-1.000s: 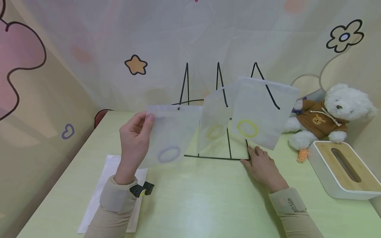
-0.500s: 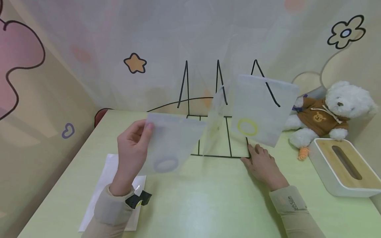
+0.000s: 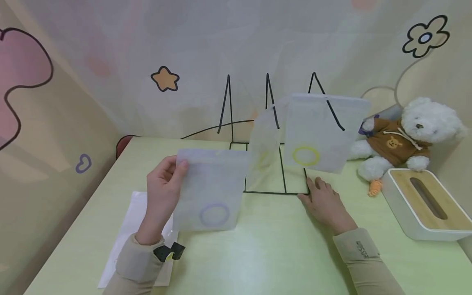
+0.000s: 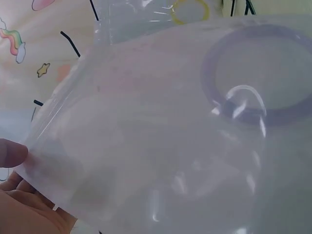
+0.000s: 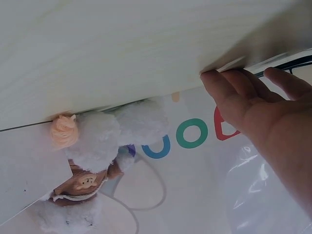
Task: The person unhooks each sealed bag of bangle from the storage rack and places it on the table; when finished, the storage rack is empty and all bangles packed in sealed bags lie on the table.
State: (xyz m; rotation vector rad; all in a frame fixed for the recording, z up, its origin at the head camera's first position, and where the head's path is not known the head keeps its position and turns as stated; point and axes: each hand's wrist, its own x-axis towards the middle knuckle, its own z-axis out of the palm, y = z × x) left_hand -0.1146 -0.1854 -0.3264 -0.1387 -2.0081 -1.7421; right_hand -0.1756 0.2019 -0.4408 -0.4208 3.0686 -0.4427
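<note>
My left hand [image 3: 162, 196] pinches a frosted translucent bag [image 3: 212, 176] by its upper left corner, between thumb and fingers. A purple ring [image 3: 214, 215] shows low on the bag; whether it lies inside or is printed cannot be told. The bag hangs in the air in front of a black wire rack [image 3: 265, 192] with three tall bent hooks. Another such bag [image 3: 265, 143] hangs from the middle hook, and one [image 3: 321, 127] with a yellow ring [image 3: 306, 156] from the right hook. My right hand [image 3: 326, 205] touches the rack's front right corner, fingers extended onto the table.
A white sheet or packet [image 3: 125, 233] lies beneath my left forearm. At the right, a white teddy bear [image 3: 402, 143] in a brown hoodie sits behind a white tissue box [image 3: 424, 213] with a wooden lid. A patterned backdrop [image 3: 199, 41] stands behind the table.
The pinched bag has come down and away from the left hook, and now hangs straighter with my left hand lower. The middle bag has swung. My right hand stays at the rack corner.
</note>
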